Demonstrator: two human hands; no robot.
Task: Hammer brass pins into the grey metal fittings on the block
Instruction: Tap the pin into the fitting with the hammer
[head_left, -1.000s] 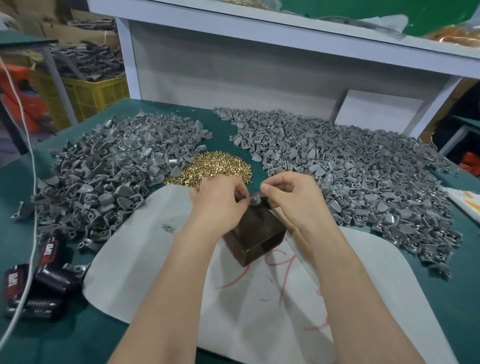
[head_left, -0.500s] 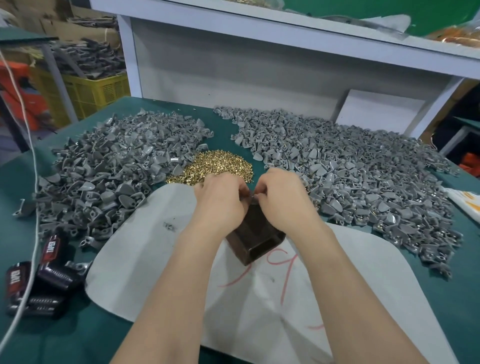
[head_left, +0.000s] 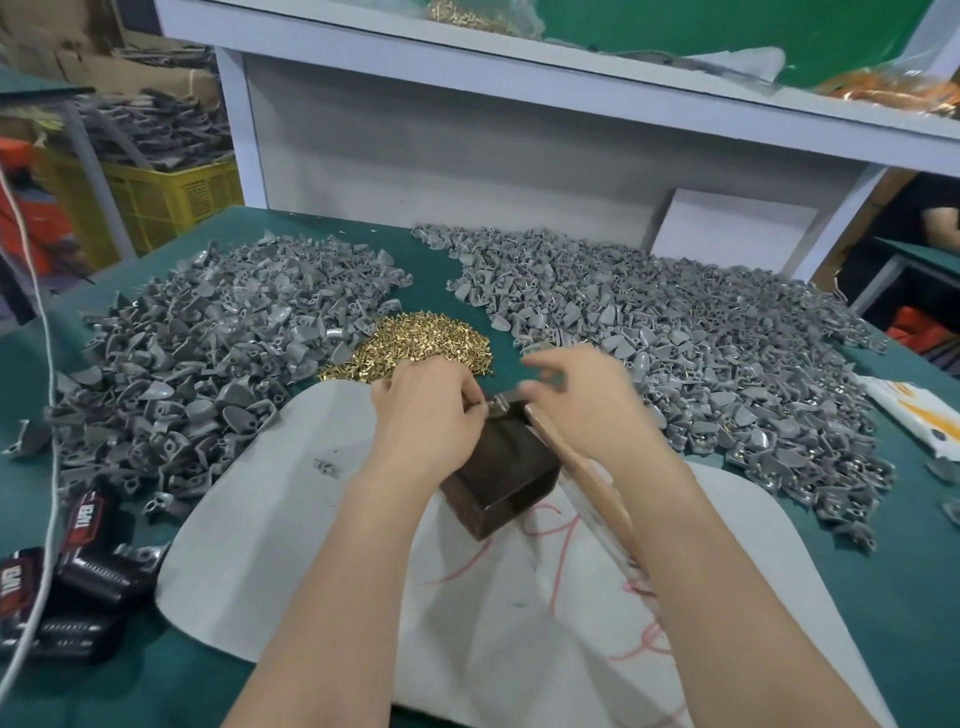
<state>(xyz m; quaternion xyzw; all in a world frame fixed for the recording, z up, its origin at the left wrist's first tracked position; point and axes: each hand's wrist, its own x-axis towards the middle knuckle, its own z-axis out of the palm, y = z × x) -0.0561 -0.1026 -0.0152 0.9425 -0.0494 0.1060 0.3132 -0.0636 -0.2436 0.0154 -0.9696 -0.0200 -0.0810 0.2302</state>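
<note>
Head view, looking down over a green counter (head_left: 893, 597). A dark brown block (head_left: 506, 470) sits on a white sheet (head_left: 270, 519) marked with red scribbles, near the middle, one corner turned toward the person. The left hand (head_left: 426, 415) rests over the block's left top edge, fingers (head_left: 475, 402) curled, tips pinching a small grey fitting (head_left: 496, 404) at the block's far top corner. The right hand (head_left: 587, 405) is just beside it, over the block's far right edge. It is heavily motion-blurred: thumb and forefinger look bent with a gap between them, but I cannot tell whether they pinch anything. A wooden handle (head_left: 592, 483) runs from the block's far corner back under the right wrist and forearm. Its head is hidden, and whether the palm grips it cannot be told. A heap of brass pins (head_left: 421, 340) lies on the counter just beyond the left hand, touching the sheet's far edge. The left pile of grey fittings (head_left: 197, 353) spreads beside the pins. The right pile of grey fittings (head_left: 701, 353) is wider, and a bare green strip parts the two behind the pins. Some pieces along the right pile's near edge show brass. Black tape boxes (head_left: 83, 566) lie at lower left, with a white cord (head_left: 49, 415) crossing them. A white-and-orange packet (head_left: 914, 421) lies at the right edge. A white shelf (head_left: 519, 78) stands behind, and a yellow crate (head_left: 171, 197) sits off left beyond the counter.
</note>
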